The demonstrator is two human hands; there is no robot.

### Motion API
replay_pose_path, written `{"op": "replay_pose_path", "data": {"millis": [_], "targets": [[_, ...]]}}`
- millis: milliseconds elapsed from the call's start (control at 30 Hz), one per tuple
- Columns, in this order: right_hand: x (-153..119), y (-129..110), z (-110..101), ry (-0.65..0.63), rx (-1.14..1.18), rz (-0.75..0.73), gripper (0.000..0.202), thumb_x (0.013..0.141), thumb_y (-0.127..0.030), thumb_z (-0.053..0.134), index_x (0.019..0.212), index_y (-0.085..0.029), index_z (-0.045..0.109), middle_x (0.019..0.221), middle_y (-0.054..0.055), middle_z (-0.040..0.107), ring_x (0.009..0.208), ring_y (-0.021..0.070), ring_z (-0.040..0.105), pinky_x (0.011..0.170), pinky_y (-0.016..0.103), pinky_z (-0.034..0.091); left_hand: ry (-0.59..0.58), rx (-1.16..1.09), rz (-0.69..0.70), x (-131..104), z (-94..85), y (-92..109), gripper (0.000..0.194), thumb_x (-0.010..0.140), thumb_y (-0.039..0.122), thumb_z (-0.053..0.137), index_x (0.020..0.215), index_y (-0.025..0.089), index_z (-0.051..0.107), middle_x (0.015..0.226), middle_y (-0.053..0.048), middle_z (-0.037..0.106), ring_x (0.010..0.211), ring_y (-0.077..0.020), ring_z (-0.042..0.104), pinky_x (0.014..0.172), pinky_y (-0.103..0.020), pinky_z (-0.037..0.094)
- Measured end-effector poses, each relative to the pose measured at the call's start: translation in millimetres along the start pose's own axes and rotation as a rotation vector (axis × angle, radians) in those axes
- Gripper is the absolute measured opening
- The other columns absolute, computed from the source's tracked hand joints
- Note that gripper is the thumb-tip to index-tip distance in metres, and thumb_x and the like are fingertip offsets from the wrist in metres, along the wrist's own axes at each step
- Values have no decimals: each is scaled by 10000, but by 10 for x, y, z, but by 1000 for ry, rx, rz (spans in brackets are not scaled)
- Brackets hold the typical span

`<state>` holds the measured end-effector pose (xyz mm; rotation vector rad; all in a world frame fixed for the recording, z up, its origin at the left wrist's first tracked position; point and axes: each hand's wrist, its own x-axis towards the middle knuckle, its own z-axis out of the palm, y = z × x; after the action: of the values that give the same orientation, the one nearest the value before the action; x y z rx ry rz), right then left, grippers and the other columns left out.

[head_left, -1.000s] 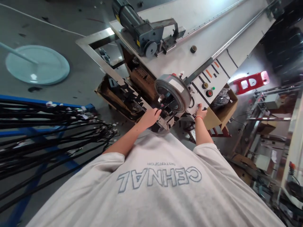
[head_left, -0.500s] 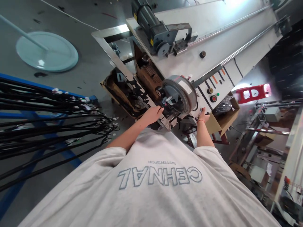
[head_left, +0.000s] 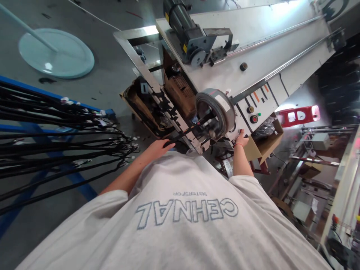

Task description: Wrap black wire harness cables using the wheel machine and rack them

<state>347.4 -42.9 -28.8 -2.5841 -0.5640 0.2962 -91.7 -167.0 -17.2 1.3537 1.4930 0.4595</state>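
Note:
A black cable runs from my left hand up into the grey ring-shaped winding head at the machine's near end. The fingers of that hand are closed around the cable, close to my shirt. Inside the ring the parts are blurred, so where the cable ends is hard to see. My right hand, with a red band at its wrist, rests at the near edge of the white machine top. Its fingers are curled at a small knob-like part, and what they grip is too small to make out.
A red button and a green button sit beyond my right hand. A motor stands at the far left of the machine top. Bundled black cables hang on a blue rack at left. An open carton stands at right.
My left hand has moved left and slightly down, away from the ring, with more black cable now stretched between them. My right hand stays in place. Parts inside the ring look shifted and blurred.

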Motion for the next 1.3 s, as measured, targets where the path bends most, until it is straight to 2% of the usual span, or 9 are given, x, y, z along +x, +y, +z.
{"op": "replay_pose_path", "data": {"millis": [67,167,333,567,800,867,1000,1133,1300], "targets": [[-3,-8,-3,8,24,0,665,853,-664,526,1214,-107,548,1269,194,618,1238,288,568,1056,393,447,19,-9,27,-58,8,15,486,835,647,433,749,195,590,640,-33,605,650,-215,558,612,-286,403],[-11,-22,-13,16,31,14,648,848,-653,547,1197,-107,559,1254,196,626,1223,289,580,1040,389,461,34,1,90,-23,57,170,482,875,608,366,708,191,541,610,-16,555,613,-185,514,606,-283,376],[-28,-32,-28,11,33,8,651,847,-653,547,1189,-99,558,1284,199,609,1234,284,572,1058,370,442,68,10,148,156,154,389,444,890,579,372,674,204,474,608,-16,529,607,-181,505,613,-287,358],[-88,-51,-53,17,-40,4,677,868,-683,473,1201,-97,536,1238,237,622,1222,313,580,1022,417,471,71,70,158,345,254,526,377,930,505,387,729,207,504,652,-40,576,654,-205,566,631,-283,378],[-113,-46,-64,-7,-74,-7,821,916,-725,142,1248,-69,508,1248,255,605,1230,302,578,1021,418,470,70,103,169,406,253,514,392,944,501,372,790,192,559,686,-57,604,667,-216,580,639,-288,392],[-109,-39,-62,-16,-58,-6,829,907,-740,193,1268,-59,496,1265,256,597,1240,301,569,1040,414,455,92,120,170,410,230,511,400,946,504,368,809,189,572,662,-54,592,648,-215,576,634,-289,392],[-88,-25,-48,-5,-27,3,737,872,-707,445,1242,-74,516,1265,245,605,1244,307,563,1053,405,447,101,163,174,402,207,516,396,916,521,426,803,185,603,644,-49,598,626,-205,575,620,-282,392],[-51,-1,-22,6,-21,1,673,860,-681,504,1185,-93,540,1239,241,618,1240,314,566,1037,415,467,42,197,147,327,232,304,435,842,583,488,754,184,635,676,-57,641,644,-206,586,601,-269,388],[-26,12,-4,3,-7,-9,634,857,-675,502,1158,-119,542,1225,215,627,1218,296,586,1036,401,472,51,158,-38,156,238,-288,375,767,529,501,721,192,661,662,-58,657,646,-218,590,576,-266,383]]}}
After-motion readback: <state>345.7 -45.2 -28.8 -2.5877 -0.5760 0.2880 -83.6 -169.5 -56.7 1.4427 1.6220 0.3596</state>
